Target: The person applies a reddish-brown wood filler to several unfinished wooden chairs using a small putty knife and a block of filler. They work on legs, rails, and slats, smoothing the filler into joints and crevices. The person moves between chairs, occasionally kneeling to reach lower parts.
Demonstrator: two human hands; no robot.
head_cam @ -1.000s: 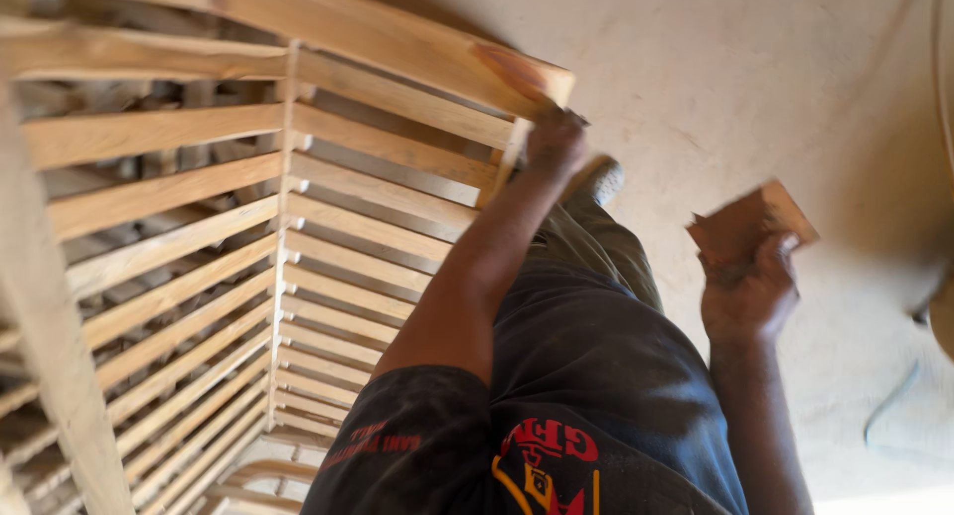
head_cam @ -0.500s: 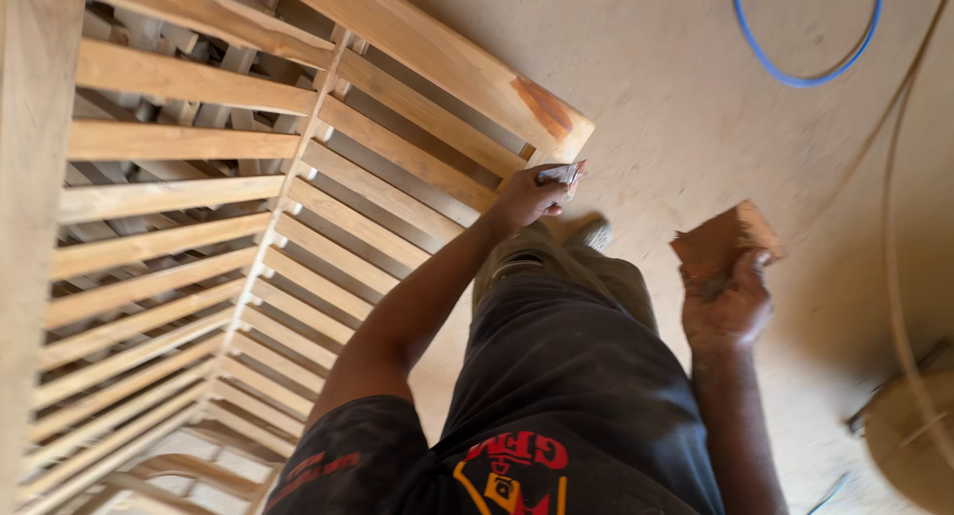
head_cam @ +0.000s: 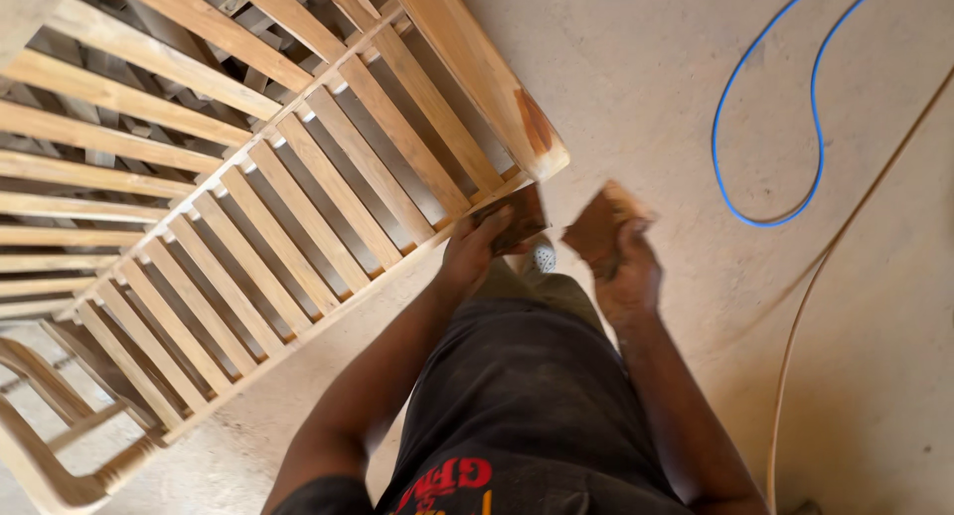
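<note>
Sanding the pale slatted wooden frame (head_cam: 298, 177) goes best with flat, even pressure along the grain near its corner. The left hand (head_cam: 477, 252) curls its fingers around a brown sanding piece (head_cam: 512, 217) pressed against the frame's lower rail; the right hand (head_cam: 626, 272) grips a second brown sheet (head_cam: 601, 222), held just beside and off the wood

The floor (head_cam: 696, 68) is pale, dusty concrete. A thin blue cable (head_cam: 785, 98) curls on it at one o'clock. A tan hose (head_cam: 825, 267) runs at three o'clock.
</note>
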